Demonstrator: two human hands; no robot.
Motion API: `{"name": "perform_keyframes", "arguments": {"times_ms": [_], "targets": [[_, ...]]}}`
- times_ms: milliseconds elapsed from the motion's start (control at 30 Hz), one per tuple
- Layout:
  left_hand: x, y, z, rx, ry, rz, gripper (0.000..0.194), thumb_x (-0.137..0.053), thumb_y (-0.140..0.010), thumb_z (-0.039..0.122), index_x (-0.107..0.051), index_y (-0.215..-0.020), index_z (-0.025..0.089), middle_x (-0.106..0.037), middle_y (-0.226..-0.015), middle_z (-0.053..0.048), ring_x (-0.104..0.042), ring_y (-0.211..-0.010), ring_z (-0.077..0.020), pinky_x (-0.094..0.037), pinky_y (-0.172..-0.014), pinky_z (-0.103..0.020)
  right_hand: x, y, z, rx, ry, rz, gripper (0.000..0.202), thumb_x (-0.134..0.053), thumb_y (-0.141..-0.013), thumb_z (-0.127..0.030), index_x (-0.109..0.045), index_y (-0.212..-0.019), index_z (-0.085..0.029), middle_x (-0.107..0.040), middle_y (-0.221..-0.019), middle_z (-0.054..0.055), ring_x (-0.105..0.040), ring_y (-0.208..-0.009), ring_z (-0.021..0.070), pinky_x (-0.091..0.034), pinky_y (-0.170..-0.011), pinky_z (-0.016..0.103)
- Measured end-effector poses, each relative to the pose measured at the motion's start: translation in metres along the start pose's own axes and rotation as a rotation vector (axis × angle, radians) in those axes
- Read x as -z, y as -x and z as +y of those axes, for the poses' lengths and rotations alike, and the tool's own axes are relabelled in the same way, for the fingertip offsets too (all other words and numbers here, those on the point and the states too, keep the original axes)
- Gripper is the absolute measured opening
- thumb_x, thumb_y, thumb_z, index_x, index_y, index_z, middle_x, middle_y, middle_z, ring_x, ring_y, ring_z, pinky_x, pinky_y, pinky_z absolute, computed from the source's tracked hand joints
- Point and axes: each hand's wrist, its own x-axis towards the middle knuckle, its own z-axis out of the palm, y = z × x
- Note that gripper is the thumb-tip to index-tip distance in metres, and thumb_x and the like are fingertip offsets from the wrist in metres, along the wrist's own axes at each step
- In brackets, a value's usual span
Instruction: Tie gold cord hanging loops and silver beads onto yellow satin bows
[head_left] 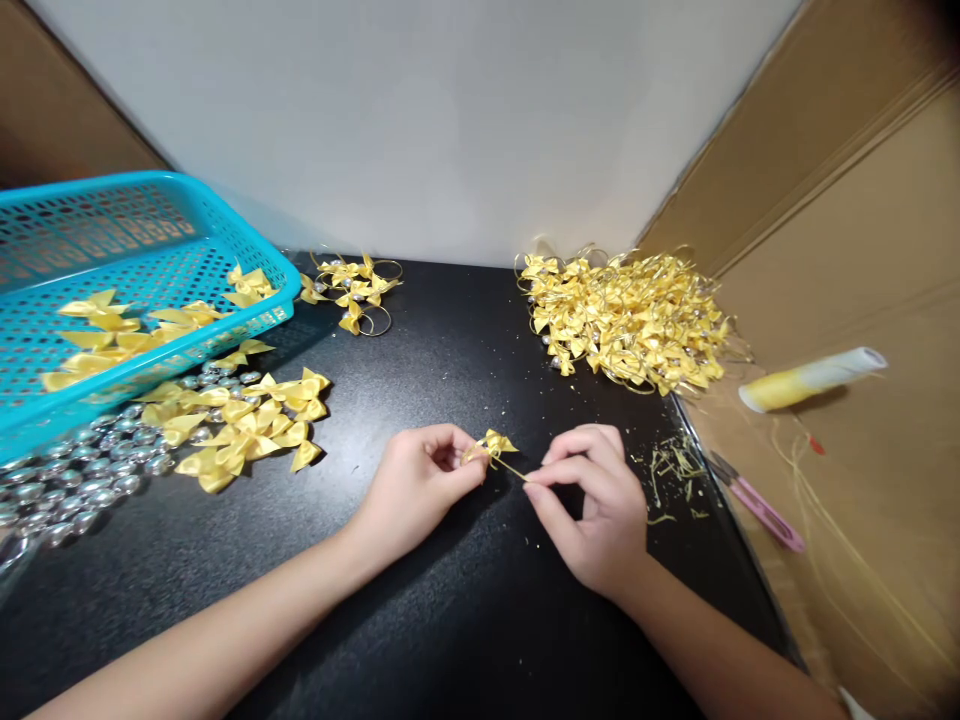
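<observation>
Between thumb and fingers, my left hand (pixel 427 470) pinches a small yellow ribbon bow (pixel 498 441) above the middle of the black table. A thin gold cord (pixel 513 470) runs from the bow to my right hand (pixel 592 500), whose thumb and index finger are closed on its end. The cord looks taut between the two hands. Part of the bow is hidden behind my left fingertips.
A blue plastic basket (pixel 247 255) with yellow bows stands at the left. Loose bows (pixel 255 430) and silvery beads (pixel 90 470) lie before it. Finished-looking looped bows (pixel 622 315) are heaped back right, beside cord scraps (pixel 675 465), pink-handled snips (pixel 765 512) and a thread tube (pixel 814 380).
</observation>
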Motion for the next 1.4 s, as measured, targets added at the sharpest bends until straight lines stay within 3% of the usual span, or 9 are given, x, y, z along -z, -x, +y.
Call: {"name": "perform_keyframes", "arguments": {"times_ms": [200, 300, 500, 633, 900, 1033, 1133, 1400], "targets": [[0.005, -0.006, -0.003, 0.016, -0.016, 0.016, 0.019, -0.063, -0.068, 0.032, -0.057, -0.059, 0.016, -0.058, -0.056, 0.001, -0.048, -0.052, -0.0104, -0.036, -0.053, -0.023, 0.016, -0.003, 0.009, 0.000, 0.038, 0.270, 0.012, -0.063, -0.078, -0.011, -0.062, -0.075, -0.022, -0.054, -0.080, 0.001, -0.055, -0.074, 0.0167, -0.047, -0.064, 0.033], [0.005, -0.007, -0.003, 0.020, -0.029, 0.013, 0.019, -0.062, -0.068, 0.032, -0.055, -0.058, 0.016, -0.057, -0.054, 0.002, -0.046, -0.050, -0.0097, -0.034, -0.050, -0.022, 0.017, -0.005, 0.012, 0.003, 0.071, 0.308, 0.012, -0.063, -0.079, -0.011, -0.063, -0.076, -0.023, -0.054, -0.081, 0.001, -0.056, -0.074, 0.0170, -0.047, -0.063, 0.033], [0.006, -0.009, -0.002, 0.022, -0.066, -0.009, 0.015, -0.061, -0.068, 0.028, -0.059, -0.060, 0.016, -0.061, -0.056, 0.001, -0.050, -0.050, -0.0104, -0.036, -0.049, -0.021, 0.016, -0.005, 0.012, -0.004, 0.026, 0.291, 0.014, -0.064, -0.077, -0.009, -0.062, -0.075, -0.022, -0.054, -0.080, 0.000, -0.054, -0.074, 0.0159, -0.046, -0.063, 0.032], [0.011, -0.011, 0.003, 0.047, -0.124, -0.088, 0.016, -0.060, -0.069, 0.030, -0.059, -0.059, 0.017, -0.060, -0.054, 0.002, -0.053, -0.049, -0.0111, -0.038, -0.049, -0.021, 0.016, -0.006, 0.012, -0.018, 0.002, 0.244, 0.013, -0.064, -0.077, -0.009, -0.063, -0.074, -0.022, -0.055, -0.080, 0.001, -0.055, -0.075, 0.0168, -0.047, -0.064, 0.034], [0.022, -0.018, 0.001, 0.115, -0.198, -0.241, 0.015, -0.062, -0.069, 0.029, -0.058, -0.061, 0.017, -0.052, -0.051, 0.006, -0.043, -0.041, -0.0080, -0.034, -0.041, -0.018, 0.015, -0.006, 0.009, -0.030, -0.237, 0.082, 0.016, -0.062, -0.079, -0.006, -0.062, -0.079, -0.022, -0.067, -0.082, 0.002, -0.064, -0.079, 0.0179, -0.054, -0.071, 0.037], [0.020, -0.018, 0.002, 0.096, -0.207, -0.242, 0.015, -0.062, -0.068, 0.027, -0.058, -0.059, 0.017, -0.052, -0.050, 0.005, -0.043, -0.040, -0.0073, -0.033, -0.040, -0.017, 0.014, -0.005, 0.002, -0.193, -0.502, -0.039, 0.015, -0.056, -0.086, -0.006, -0.059, -0.083, -0.021, -0.072, -0.080, 0.001, -0.067, -0.060, 0.0117, -0.058, -0.054, 0.027], [0.019, -0.016, 0.005, 0.097, -0.228, -0.225, 0.014, -0.063, -0.067, 0.026, -0.059, -0.058, 0.016, -0.051, -0.047, 0.006, -0.044, -0.039, -0.0076, -0.033, -0.039, -0.017, 0.014, -0.007, -0.002, -0.270, -0.575, -0.016, 0.014, -0.057, -0.086, -0.007, -0.058, -0.080, -0.020, -0.071, -0.077, 0.001, -0.069, -0.058, 0.0113, -0.061, -0.050, 0.023], [0.018, -0.019, 0.002, 0.089, -0.244, -0.221, 0.015, -0.063, -0.070, 0.028, -0.061, -0.060, 0.017, -0.054, -0.049, 0.004, -0.047, -0.039, -0.0093, -0.035, -0.039, -0.018, 0.017, -0.009, 0.000, -0.201, -0.572, -0.014, 0.016, -0.060, -0.085, -0.005, -0.062, -0.083, -0.020, -0.073, -0.081, 0.002, -0.073, -0.069, 0.0141, -0.065, -0.060, 0.027]]}}
